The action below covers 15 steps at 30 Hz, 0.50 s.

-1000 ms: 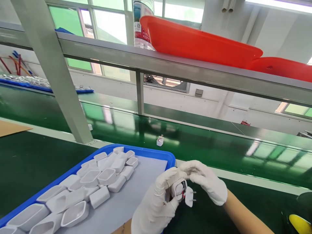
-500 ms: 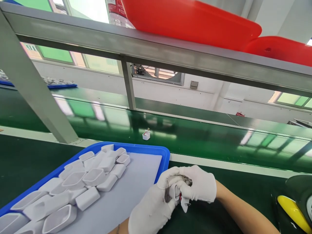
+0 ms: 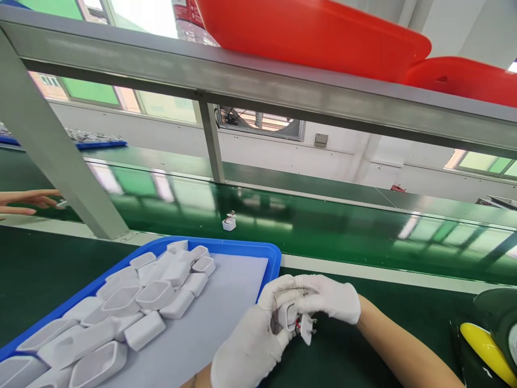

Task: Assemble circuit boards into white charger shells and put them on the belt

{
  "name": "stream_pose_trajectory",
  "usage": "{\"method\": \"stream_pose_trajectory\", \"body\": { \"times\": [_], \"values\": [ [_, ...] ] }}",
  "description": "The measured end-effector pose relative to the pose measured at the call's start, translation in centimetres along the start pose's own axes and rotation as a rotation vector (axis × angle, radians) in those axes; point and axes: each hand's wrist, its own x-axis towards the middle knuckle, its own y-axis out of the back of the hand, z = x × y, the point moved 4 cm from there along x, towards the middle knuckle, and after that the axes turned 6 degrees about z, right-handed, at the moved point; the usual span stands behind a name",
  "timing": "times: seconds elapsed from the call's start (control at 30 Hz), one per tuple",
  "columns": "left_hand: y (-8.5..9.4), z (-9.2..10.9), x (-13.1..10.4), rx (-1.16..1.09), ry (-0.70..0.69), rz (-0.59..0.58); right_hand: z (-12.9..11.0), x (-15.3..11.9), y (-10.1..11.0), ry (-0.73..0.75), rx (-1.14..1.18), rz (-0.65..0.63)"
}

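Note:
My left hand [image 3: 252, 342], in a white glove, has its fingers curled round a small white housing [image 3: 287, 317]. From the right, my right hand [image 3: 329, 297], also gloved, has its fingers bent over the same housing, partly covering it. A white piece with metal prongs [image 3: 307, 328] hangs at the housing's lower right, with a bit of red beside it. Left of my hands, a blue tray [image 3: 274, 258] holds several white hollow housings [image 3: 155, 293] on a pale liner.
Beyond the tray, a white part with red wire [image 3: 229, 222] sits on the green belt [image 3: 343, 231]. Another person's hands [image 3: 32, 200] reach in at the far left. A metal frame [image 3: 258, 75] spans above, bearing red bins [image 3: 315, 37]. A yellow object [image 3: 487, 350] lies at the right.
The white part on the belt has shifted left. Another person's hands have appeared at the far left. My right fingers have moved slightly, showing more of the housing and the pronged piece.

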Motion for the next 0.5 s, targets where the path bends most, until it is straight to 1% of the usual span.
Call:
{"method": "stream_pose_trajectory", "body": {
  "times": [0.07,0.2,0.27,0.33,0.4,0.5],
  "values": [
    [0.11,0.19,0.06,-0.013,0.001,0.019,-0.13,-0.07,0.41,-0.014,-0.005,-0.025],
    [0.3,0.6,0.11,-0.016,0.022,0.062,0.38,0.15,0.67,0.027,0.025,-0.031],
    [0.25,0.62,0.08,-0.021,0.039,0.049,0.64,0.28,0.51,0.054,-0.001,0.003],
    [0.1,0.56,0.04,-0.015,0.046,0.008,0.65,0.32,0.28,0.076,-0.028,0.021],
    [0.02,0.45,0.05,0.006,0.057,-0.02,0.51,0.3,0.16,0.085,-0.034,0.001],
    [0.12,0.4,0.14,0.008,0.063,0.003,0.55,0.33,0.52,0.048,-0.021,-0.014]
  ]
}}
